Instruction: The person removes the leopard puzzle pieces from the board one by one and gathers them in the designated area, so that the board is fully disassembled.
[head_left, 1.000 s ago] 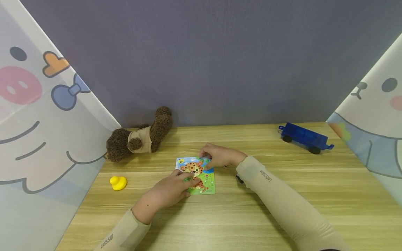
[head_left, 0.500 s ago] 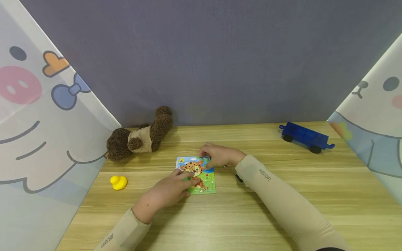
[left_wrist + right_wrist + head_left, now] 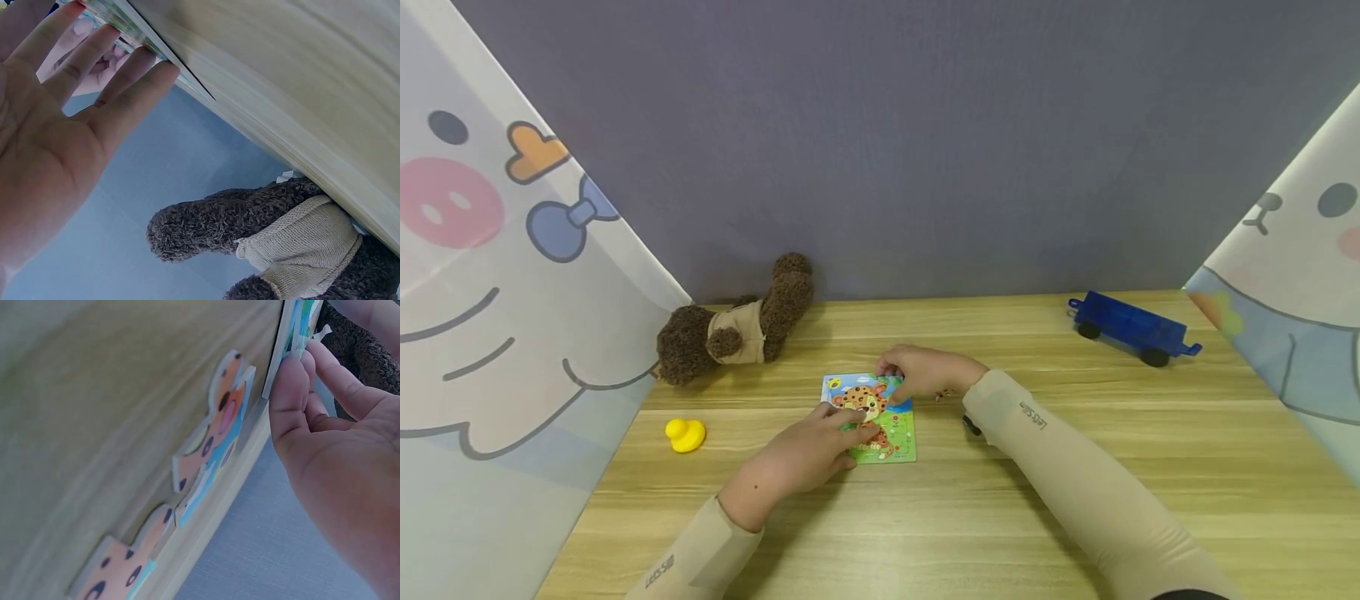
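Note:
A square jigsaw puzzle board with a spotted leopard cub picture lies flat on the wooden table. My left hand rests on its left and lower part, fingers extended and fingertips on the picture; in the left wrist view the fingers look nearly straight. At the board's top right corner, my right hand has its thumb and curled fingers around a puzzle piece, mostly hidden by the hand. The right wrist view shows those fingertips at the board's edge. Loose spotted puzzle pieces lie on the table nearby.
A brown teddy bear in a beige top lies at the back left. Nearer is a yellow rubber duck. At the back right stands a blue toy wagon. A grey panel rises behind the table, with printed side panels.
Both hands keep nearly the same place on the board. The whole head view shifts very slightly; the objects on the table stay put.

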`<state>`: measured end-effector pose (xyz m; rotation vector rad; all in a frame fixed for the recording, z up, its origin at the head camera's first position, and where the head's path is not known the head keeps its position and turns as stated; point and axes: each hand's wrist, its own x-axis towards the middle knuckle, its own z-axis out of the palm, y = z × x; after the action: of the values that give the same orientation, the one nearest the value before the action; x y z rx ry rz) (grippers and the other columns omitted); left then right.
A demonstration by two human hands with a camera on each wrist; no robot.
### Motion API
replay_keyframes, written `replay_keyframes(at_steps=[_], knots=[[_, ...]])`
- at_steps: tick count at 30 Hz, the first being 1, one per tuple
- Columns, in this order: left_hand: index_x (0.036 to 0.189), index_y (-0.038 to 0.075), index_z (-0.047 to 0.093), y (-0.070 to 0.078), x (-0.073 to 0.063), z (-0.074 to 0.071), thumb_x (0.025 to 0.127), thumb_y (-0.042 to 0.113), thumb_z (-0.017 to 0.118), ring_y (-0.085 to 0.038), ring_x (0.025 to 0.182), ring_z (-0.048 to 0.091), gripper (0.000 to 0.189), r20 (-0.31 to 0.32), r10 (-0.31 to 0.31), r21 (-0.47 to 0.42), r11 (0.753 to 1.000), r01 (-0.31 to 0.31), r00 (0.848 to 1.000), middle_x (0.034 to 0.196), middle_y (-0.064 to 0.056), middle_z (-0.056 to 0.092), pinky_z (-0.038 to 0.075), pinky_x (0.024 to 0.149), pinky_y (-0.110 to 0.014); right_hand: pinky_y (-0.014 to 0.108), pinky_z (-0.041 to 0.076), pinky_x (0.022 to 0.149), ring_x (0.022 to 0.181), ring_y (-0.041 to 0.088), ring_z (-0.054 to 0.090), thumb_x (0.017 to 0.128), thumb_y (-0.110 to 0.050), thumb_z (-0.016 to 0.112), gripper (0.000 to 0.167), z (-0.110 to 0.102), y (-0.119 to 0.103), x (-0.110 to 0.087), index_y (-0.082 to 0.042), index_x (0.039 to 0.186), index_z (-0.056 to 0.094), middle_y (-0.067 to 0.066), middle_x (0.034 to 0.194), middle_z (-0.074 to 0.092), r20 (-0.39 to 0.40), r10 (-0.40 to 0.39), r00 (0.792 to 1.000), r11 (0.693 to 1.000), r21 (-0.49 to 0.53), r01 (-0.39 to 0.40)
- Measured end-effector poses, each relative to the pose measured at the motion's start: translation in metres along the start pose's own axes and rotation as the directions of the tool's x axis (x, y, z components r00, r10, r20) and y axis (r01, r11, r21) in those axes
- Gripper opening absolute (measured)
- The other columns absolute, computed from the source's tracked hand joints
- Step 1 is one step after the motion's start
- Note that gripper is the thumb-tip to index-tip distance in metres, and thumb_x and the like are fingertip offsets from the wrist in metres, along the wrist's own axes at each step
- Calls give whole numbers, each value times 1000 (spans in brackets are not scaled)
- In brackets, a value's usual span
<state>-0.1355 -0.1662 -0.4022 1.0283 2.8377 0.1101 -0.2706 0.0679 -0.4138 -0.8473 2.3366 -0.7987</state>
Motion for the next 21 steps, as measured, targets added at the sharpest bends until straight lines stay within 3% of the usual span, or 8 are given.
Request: replay_keyframes(at_steps=[5,9,15,21], knots=[[152,25,62,2,3,0,99,30,77,-42,138,56,55,2,5,10,1000,-5,1000,153,-6,61,58,112,-54,43,53,112,122,21,57,94,-20,83,46,1,1,-2,-14,136,66,4,133,59,-8,10,1000,1000,-7,-10],[154,23,59,5,5,1,100,35,75,-48,143,52,57,26,-30,-16,999,30,999,153,-9,60,51,118,-61,43,52,113,125,21,55,95,-21,83,46,2,1,-3,-15,137,65,3,135,57,-1,-9,1000,1000,0,9],[155,25,59,9,5,3,102,41,72,-51,148,46,58,57,-89,-41,995,91,994,156,-9,57,52,117,-63,49,54,111,135,28,56,98,-19,78,43,3,2,-4,-20,138,61,8,145,59,11,-48,999,998,45,47],[157,27,57,11,7,1,102,43,72,-49,150,45,59,73,-97,-45,994,101,993,158,-8,56,52,117,-62,54,54,112,144,32,55,105,-18,67,34,1,5,-6,-24,139,61,12,154,58,12,-28,1000,996,83,27]])
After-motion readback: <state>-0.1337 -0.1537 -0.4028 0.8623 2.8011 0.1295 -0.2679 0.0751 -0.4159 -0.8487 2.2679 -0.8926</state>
